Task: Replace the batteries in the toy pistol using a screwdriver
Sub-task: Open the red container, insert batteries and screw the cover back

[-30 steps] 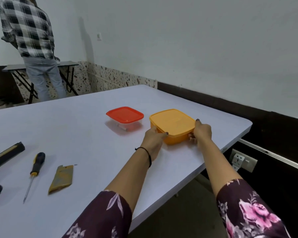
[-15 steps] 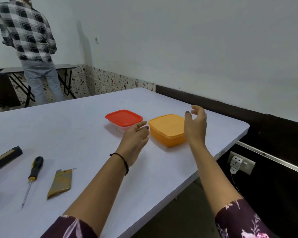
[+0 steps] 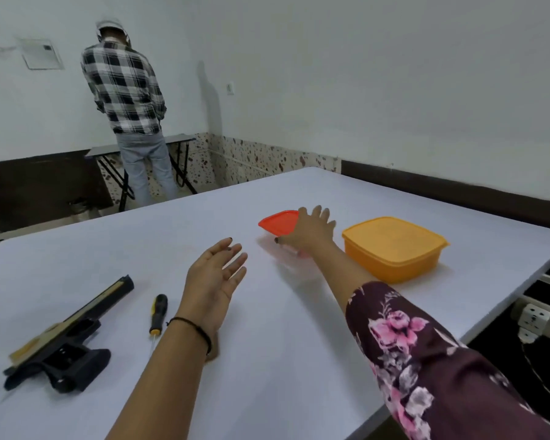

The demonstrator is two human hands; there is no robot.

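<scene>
The right hand (image 3: 311, 231) reaches far out over the big white table (image 3: 267, 312). Its fingers are spread apart and lie on the near corner of the red lid of a small clear plastic box (image 3: 277, 222). The thumb points left, low by the box's side. It is hard to tell if the hand is gripping the box or only touching it, as that part is a bit blurry. Just to the right of this hand sits a square orange plastic box with its orange lid on (image 3: 394, 246). The hand is not touching it.

The left hand (image 3: 215, 281) is up over the table, closer to the person than the right hand. It is open, palm turned to the right, fingers loose and a little apart. It holds nothing. A thin black band (image 3: 192, 328) goes round its wrist.

Just to the left of the left wrist lies a screwdriver with a black and yellow handle (image 3: 158, 312). Its thin metal tip points toward the person and partly hides behind the arm. Farther left of that lies the black toy pistol with a tan strip on top (image 3: 67, 338), flat on the table with its long barrel pointing away.

The right arm wears a dark sleeve with pink flowers (image 3: 426, 360).

Far behind the hands, a person in a black and white check shirt (image 3: 123, 90) stands by a small dark table (image 3: 140, 147), back turned.
</scene>
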